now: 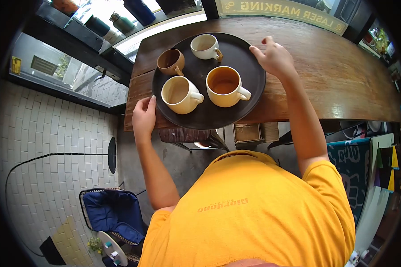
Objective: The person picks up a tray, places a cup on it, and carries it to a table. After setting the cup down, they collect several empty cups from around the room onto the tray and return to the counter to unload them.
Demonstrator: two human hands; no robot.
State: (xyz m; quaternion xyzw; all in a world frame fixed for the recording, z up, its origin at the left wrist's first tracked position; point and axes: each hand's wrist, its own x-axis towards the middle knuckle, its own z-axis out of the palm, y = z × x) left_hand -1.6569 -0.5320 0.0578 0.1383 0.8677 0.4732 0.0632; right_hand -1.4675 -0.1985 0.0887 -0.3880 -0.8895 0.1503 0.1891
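Tray (199, 71) over table (343, 75) by window (276, 14)

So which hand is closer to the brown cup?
Left. The left hand is left of the brown cup, nearer you; the right hand is across the tray from it.

- The desk (343, 84) is a long brown wooden top with visible grain, seams near its left end and a glossy sheen at right.
- A round black tray (200, 116) covers part of the left portion, its near rim reaching past the desk's near edge; whether it touches the wood is unclear.
- On the tray, all upright: a white ceramic mug with a brown handle (204, 52) and a brown mug (167, 67) at the far side; nearer, a cream mug with a pale interior (179, 104) and a cream mug with an orange-brown interior (223, 99).
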